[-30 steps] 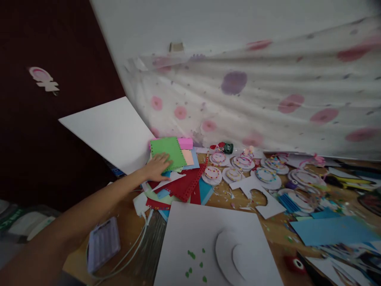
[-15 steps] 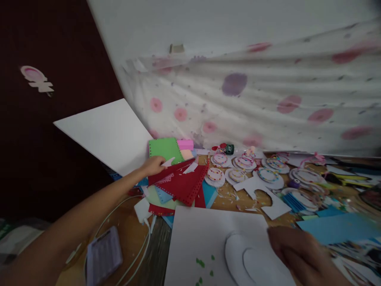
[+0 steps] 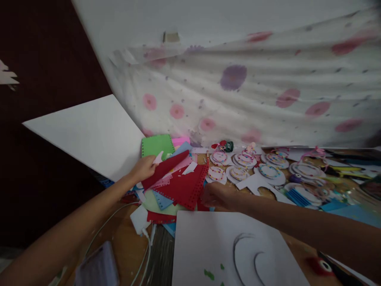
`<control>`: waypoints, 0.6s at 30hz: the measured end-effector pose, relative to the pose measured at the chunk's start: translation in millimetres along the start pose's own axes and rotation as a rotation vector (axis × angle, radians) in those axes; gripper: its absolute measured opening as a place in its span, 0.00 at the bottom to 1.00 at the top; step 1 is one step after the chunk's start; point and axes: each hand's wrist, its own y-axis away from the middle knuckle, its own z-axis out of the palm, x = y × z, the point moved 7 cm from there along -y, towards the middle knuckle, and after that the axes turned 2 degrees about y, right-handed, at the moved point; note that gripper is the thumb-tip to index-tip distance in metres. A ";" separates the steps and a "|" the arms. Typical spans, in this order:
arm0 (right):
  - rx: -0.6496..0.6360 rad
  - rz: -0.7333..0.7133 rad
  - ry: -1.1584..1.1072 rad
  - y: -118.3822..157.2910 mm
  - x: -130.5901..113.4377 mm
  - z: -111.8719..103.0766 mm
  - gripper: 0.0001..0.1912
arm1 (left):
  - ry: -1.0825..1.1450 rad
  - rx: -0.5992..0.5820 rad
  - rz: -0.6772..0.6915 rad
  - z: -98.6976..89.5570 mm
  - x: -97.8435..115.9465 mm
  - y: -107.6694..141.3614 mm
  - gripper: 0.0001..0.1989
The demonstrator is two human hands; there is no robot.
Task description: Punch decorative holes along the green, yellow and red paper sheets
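Observation:
Near the centre lies a heap of coloured sheets. My left hand point(image 3: 144, 168) is closed on the left end of a folded red sheet point(image 3: 166, 168), with a small white scrap point(image 3: 158, 158) by its fingers. Over the right edge of a larger red sheet point(image 3: 184, 186) is my right hand point(image 3: 216, 194), its fingers bent and blurred; whether they grip anything is unclear. A green sheet point(image 3: 157, 145) with punched edges lies behind, and light blue and pink sheets show beneath the red ones. In front is a white board point(image 3: 205, 242) with dark curved lines and green marks.
Bead bracelets on white discs point(image 3: 216, 174) and a bottle point(image 3: 235, 147) stand along the back. Cut white paper point(image 3: 253, 184) lies beside them. A charger point(image 3: 139, 218) with cables and a purplish case point(image 3: 98, 266) are at the lower left. A white panel point(image 3: 89, 135) leans at the left.
My right hand has moved left from the white board to the red sheets. My left hand has pulled the folded red sheet slightly left, and more of a blue sheet shows.

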 end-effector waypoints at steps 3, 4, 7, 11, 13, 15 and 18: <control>0.016 0.046 0.040 -9.5 0.8 9.1 0.04 | -0.014 0.035 0.010 -2.3 3.4 6.9 0.08; 0.031 0.047 0.066 -12.9 0.4 9.8 0.05 | -0.020 0.043 0.011 -2.8 5.0 8.6 0.08; 0.072 0.049 0.164 -23.7 -2.2 7.0 0.10 | -0.041 0.063 0.001 -4.0 9.2 12.7 0.08; 0.077 0.013 0.190 -41.1 -14.2 6.6 0.13 | -0.063 0.080 -0.025 -5.4 12.9 17.7 0.08; 0.071 -0.029 0.161 -54.1 -23.4 12.0 0.09 | -0.072 0.084 -0.042 -6.7 14.0 20.3 0.08; 0.064 -0.074 0.148 -70.6 -31.9 20.9 0.05 | -0.081 0.090 -0.056 -8.5 15.2 22.9 0.07; 0.050 -0.137 0.163 -96.1 -41.5 37.5 0.11 | -0.092 0.097 -0.066 -10.7 17.6 26.6 0.08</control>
